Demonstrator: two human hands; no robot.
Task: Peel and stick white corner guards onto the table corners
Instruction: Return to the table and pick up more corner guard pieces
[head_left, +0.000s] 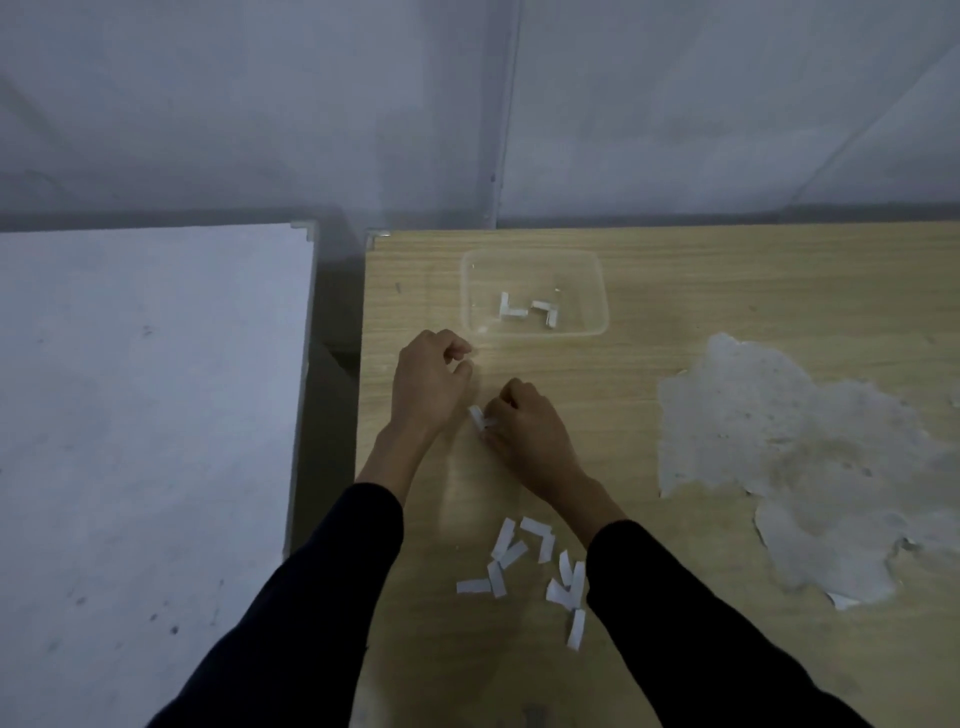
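Note:
My right hand pinches a small white corner guard above the wooden table. My left hand hovers just left of it, fingers curled with thumb and forefinger close together; whether a thin strip sits between them is too small to tell. A clear plastic tub beyond the hands holds two white L-shaped corner guards. A white guard sits on the wooden table's far left corner, and another on the white table's far right corner.
Several peeled white backing strips lie on the wood between my forearms. A large patch of torn veneer marks the table's right side. A white table stands to the left across a narrow gap. Grey walls rise behind.

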